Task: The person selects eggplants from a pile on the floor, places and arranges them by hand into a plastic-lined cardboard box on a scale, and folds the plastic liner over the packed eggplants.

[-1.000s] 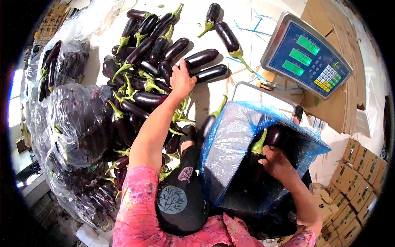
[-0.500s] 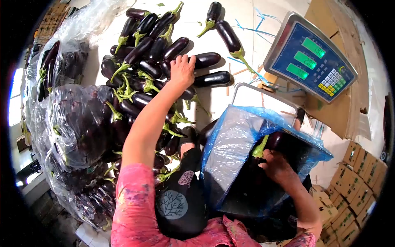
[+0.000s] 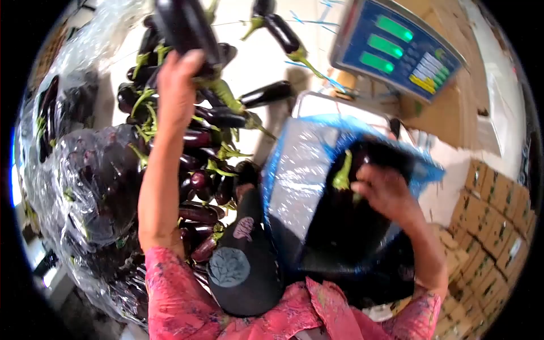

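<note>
Raised over the pile at the upper left, my left hand [image 3: 180, 85] is closed round a large dark eggplant [image 3: 190, 31], its green stem toward the lower right. Beneath and beside it lies a pile of eggplants [image 3: 195, 139] on the pale floor. My right hand [image 3: 384, 190] is inside a blue plastic-lined container [image 3: 294, 181], fingers curled beside an eggplant with a green stem [image 3: 342, 173]. Shade and blur hide whether those fingers grip anything.
A scale display [image 3: 391, 48] with green readouts stands at the upper right before flattened cardboard [image 3: 447, 116]. Clear bags of eggplants [image 3: 93, 181] fill the left. Stacked cartons [image 3: 493, 209] are at the right. Two loose eggplants [image 3: 282, 33] lie near the top.
My left hand has lifted an eggplant from the pile and moved up and left. My right hand stays in the container, its fingers now lifted off the stem. The view has shifted.
</note>
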`<state>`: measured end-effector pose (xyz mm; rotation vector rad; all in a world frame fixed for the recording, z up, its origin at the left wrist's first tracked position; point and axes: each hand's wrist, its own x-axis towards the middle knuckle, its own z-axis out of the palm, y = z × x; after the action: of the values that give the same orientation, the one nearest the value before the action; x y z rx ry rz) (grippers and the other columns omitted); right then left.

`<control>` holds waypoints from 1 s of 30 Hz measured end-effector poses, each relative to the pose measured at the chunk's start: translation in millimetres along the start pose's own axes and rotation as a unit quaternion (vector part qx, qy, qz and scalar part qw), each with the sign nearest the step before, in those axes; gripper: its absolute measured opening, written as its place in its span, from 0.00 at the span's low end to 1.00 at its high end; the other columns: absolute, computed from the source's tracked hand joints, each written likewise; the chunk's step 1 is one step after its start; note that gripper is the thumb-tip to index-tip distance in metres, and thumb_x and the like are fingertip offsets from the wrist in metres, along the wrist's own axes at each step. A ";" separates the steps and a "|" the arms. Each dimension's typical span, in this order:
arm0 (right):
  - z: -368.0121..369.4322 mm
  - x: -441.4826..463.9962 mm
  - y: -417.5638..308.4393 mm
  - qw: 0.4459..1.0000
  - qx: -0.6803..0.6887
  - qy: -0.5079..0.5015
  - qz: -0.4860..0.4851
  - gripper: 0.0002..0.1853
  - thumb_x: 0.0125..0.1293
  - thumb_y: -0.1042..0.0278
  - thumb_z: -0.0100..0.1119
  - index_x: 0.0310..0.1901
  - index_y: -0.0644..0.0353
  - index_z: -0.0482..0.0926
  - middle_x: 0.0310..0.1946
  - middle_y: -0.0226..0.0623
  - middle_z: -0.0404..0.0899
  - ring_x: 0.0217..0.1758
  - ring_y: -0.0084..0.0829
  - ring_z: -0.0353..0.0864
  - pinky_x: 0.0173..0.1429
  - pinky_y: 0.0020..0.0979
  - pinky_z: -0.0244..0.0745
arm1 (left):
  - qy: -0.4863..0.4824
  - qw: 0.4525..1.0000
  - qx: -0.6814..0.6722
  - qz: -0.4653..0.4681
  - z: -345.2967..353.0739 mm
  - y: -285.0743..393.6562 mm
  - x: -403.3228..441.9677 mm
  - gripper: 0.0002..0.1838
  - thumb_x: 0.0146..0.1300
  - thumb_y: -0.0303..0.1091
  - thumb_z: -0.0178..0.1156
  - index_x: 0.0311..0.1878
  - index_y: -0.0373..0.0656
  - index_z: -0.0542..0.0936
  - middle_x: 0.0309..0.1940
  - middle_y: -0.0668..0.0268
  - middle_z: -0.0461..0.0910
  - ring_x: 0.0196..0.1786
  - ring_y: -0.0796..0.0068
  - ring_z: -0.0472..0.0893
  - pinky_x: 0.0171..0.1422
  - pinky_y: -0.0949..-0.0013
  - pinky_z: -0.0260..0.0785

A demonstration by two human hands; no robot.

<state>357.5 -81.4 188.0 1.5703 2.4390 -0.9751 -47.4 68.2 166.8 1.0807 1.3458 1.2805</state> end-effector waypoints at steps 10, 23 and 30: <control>-56.9 -34.1 -83.9 0.742 0.666 -0.026 0.074 0.43 0.54 0.71 0.78 0.70 0.64 0.66 0.65 0.39 0.76 0.68 0.34 0.76 0.75 0.41 0.68 | -0.461 0.885 0.055 0.042 106.6 62.4 -153.8 0.47 0.60 0.52 0.71 0.76 0.40 0.60 0.43 0.48 0.83 0.46 0.54 0.85 0.52 0.58 0.76; 35.2 -10.0 -36.3 0.850 0.479 0.053 0.214 0.31 0.60 0.57 0.73 0.60 0.65 0.73 0.49 0.42 0.84 0.52 0.33 0.83 0.61 0.34 0.75 | -0.254 0.817 0.514 0.062 -2.3 -149.3 -105.0 0.21 0.56 0.28 0.70 0.55 0.44 0.81 0.47 0.54 0.82 0.47 0.49 0.83 0.55 0.56 0.79; 29.3 16.7 -45.9 0.948 0.228 0.028 0.219 0.45 0.55 0.47 0.78 0.66 0.66 0.67 0.53 0.49 0.84 0.59 0.45 0.83 0.66 0.39 0.73 | -0.378 0.753 0.532 -0.082 21.2 -207.1 -187.8 0.40 0.53 0.47 0.71 0.67 0.43 0.67 0.50 0.50 0.81 0.57 0.45 0.78 0.62 0.45 0.70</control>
<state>303.3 -96.7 179.6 2.1754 1.8318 -1.4757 5.2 -126.1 -28.3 1.8934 1.4080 -0.2672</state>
